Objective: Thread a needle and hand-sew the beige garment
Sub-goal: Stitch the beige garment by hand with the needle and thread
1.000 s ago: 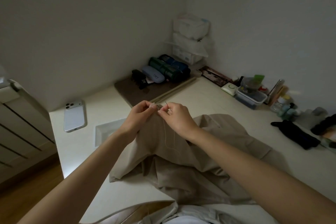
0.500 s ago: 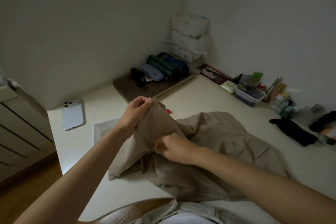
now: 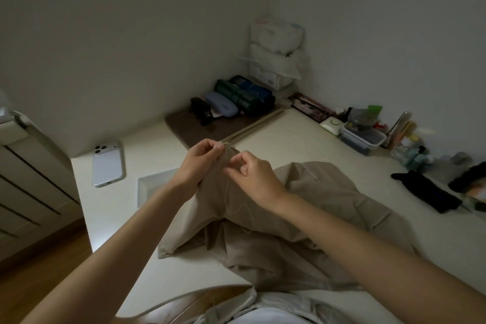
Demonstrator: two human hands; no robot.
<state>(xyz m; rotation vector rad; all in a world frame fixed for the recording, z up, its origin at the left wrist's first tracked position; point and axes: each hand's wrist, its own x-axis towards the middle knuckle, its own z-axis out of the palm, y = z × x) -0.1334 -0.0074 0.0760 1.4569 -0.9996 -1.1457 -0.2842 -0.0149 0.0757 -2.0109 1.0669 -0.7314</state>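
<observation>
The beige garment [image 3: 302, 218] is sprawled over the table [image 3: 302, 139] right in front of the person, with one fold pulled up into a peak. The left hand [image 3: 200, 163] pinches that peak between thumb and fingertips, so it's closed on the cloth. The right hand [image 3: 252, 171] sits just beside it, thumb and forefinger pinched on something very fine that I take to be the needle [image 3: 238, 156]. Honestly it's too thin and the light too dim to be sure. A pale thread [image 3: 226, 192] drops from the pinch down the front of the fold and ends in a loose loop lower on the fabric.

Stuff that could go sideways from here, imo:

- That slack loop is the big one. Pull a stitch through with it lying like that and it could catch on itself and knot.
- I can't tell how much tail is through the eye, so a hard tug might unthread the thing.
- The hands are nearly touching, so poking a left fingertip is easy in this gloom.
- The cloth is bunched underneath, so a stitch could grab a second layer by mistake.

Further out there's a phone [image 3: 107, 166] off to the left, a glasses case [image 3: 221, 108] at the back and a lidded container [image 3: 363, 139] to the right, all well apart from the work
</observation>
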